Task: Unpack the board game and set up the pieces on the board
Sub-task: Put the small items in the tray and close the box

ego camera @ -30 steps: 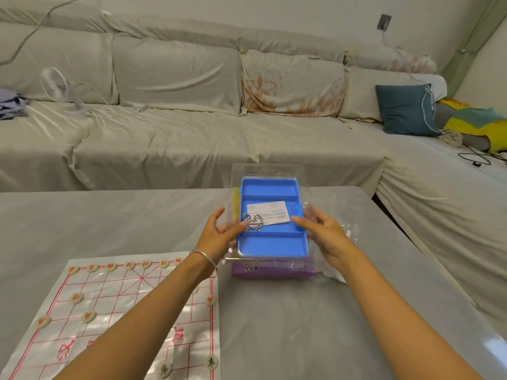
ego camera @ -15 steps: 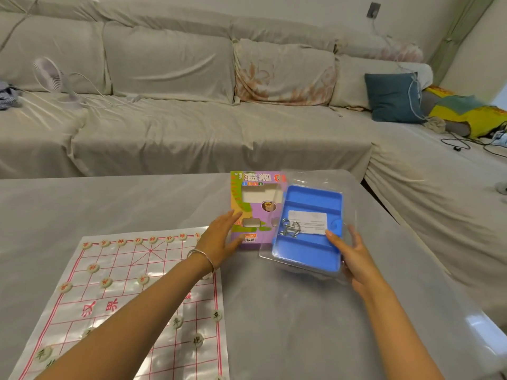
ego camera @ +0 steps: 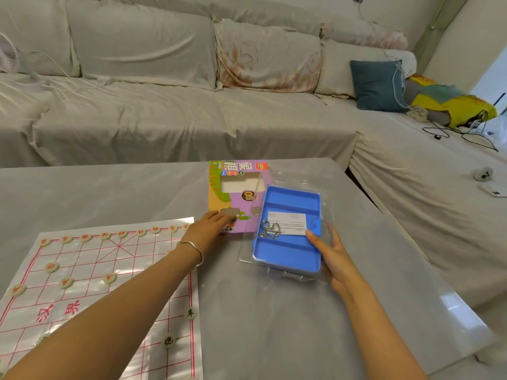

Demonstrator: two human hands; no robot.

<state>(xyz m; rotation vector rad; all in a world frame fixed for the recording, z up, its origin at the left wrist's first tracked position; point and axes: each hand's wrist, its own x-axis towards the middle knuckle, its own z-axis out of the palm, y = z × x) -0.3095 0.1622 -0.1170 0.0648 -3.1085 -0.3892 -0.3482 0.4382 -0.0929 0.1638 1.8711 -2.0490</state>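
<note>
A paper chess board [ego camera: 90, 286] with red grid lines lies at the table's front left, with several round pale pieces [ego camera: 109, 277] set on it. The purple game box [ego camera: 236, 193] lies flat at mid-table. My left hand [ego camera: 208, 229] rests on its near edge with straight fingers. To the right of the box sits a blue plastic tray [ego camera: 288, 248] under a clear cover. A white card [ego camera: 286, 222] and a metal wire ring puzzle [ego camera: 270, 229] lie in the tray. My right hand [ego camera: 333, 253] holds the tray's right side, thumb on top.
The grey table [ego camera: 274, 325] ends at its right edge near a sofa [ego camera: 164, 119] draped in pale covers. A teal cushion [ego camera: 378, 83], a yellow bundle [ego camera: 450, 102] and black cables [ego camera: 461, 133] lie on the sofa's right arm. A small fan [ego camera: 11, 58] stands far left.
The blue tray came off the top of the purple box and moved right onto the table in my right hand. My left hand dropped onto the box.
</note>
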